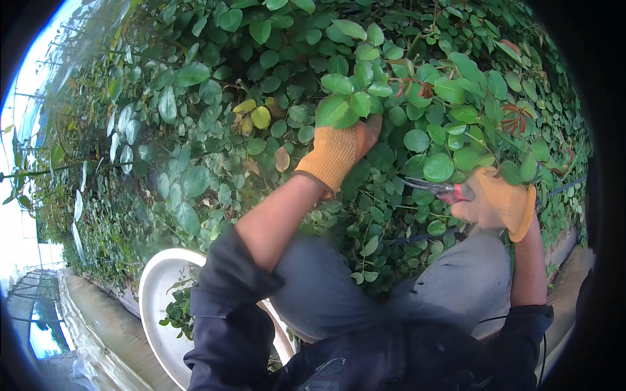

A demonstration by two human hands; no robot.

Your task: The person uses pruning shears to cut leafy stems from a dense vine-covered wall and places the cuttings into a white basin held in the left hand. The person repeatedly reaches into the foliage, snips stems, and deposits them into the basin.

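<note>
Dense rose bushes with green leaves fill the view in front of me. My left hand, in an orange knitted glove, reaches in among them at the centre; leaves hide its fingers, so what they touch cannot be seen. To its right and lower, my right hand, gloved alike, is closed around red-handled pruning shears. Their metal blades point left into the foliage, below a leafy shoot. Reddish young leaves show above my right hand.
A white round basin with cut leafy stems lies at lower left, beside my left arm. My knees, in grey trousers, press near the foliage. Plastic sheeting runs along the ground at far left. A dark pipe crosses the bushes at right.
</note>
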